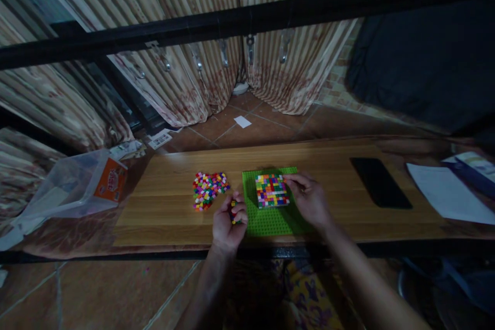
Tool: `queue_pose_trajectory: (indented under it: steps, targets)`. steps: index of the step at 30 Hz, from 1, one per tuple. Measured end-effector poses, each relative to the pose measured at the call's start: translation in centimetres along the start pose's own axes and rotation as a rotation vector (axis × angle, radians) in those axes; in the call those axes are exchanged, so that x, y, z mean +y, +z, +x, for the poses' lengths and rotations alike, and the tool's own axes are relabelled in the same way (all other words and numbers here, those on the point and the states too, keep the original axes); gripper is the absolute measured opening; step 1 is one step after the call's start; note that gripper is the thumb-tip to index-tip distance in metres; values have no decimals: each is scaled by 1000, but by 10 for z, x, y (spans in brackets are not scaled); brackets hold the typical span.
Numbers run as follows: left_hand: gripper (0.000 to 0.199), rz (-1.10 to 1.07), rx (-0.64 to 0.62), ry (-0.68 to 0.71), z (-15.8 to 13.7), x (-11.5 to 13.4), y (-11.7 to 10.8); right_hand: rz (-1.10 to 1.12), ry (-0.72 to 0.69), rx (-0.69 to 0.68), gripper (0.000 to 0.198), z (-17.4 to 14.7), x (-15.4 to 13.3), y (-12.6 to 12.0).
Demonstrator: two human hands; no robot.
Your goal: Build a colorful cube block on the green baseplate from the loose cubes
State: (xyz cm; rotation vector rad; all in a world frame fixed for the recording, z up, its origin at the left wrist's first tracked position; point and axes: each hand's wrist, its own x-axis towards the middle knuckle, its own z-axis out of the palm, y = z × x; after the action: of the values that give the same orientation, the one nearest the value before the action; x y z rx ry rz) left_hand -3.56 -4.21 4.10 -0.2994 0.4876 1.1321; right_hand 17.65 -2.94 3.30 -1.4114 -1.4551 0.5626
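A green studded baseplate (266,224) lies on the wooden board, and on it stands a square block built of many-coloured toy bricks (271,191). My left hand (231,219) is curled palm up at the plate's left edge, cupping several small bricks (233,211). At the block's upper right corner, my right hand (311,198) has thumb and forefinger pinched together. Whatever those fingertips hold is too small to make out. Left of the plate, a loose pile of small coloured bricks (209,188) is spread on the board.
The wooden board (166,221) spans a low table. A black flat panel (381,182) lies at its right, with white paper (450,193) beyond. At the left is a clear plastic bin (73,185) with an orange label. A dark bar (216,26) crosses above, with clear hooks below it.
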Motion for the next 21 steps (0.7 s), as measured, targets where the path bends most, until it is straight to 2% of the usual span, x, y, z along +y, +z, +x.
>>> queue_pose_trajectory:
  steps: [5, 12, 21]
  targets:
    - [22, 104, 32, -67, 5, -1, -6, -124, -98, -65, 22, 23, 8, 2]
    - [20, 208, 31, -72, 9, -2, -7, -188, -174, -235, 28, 33, 6, 0]
    - [18, 245, 18, -64, 9, -3, -9, -104, -91, -252, 30, 38, 18, 1]
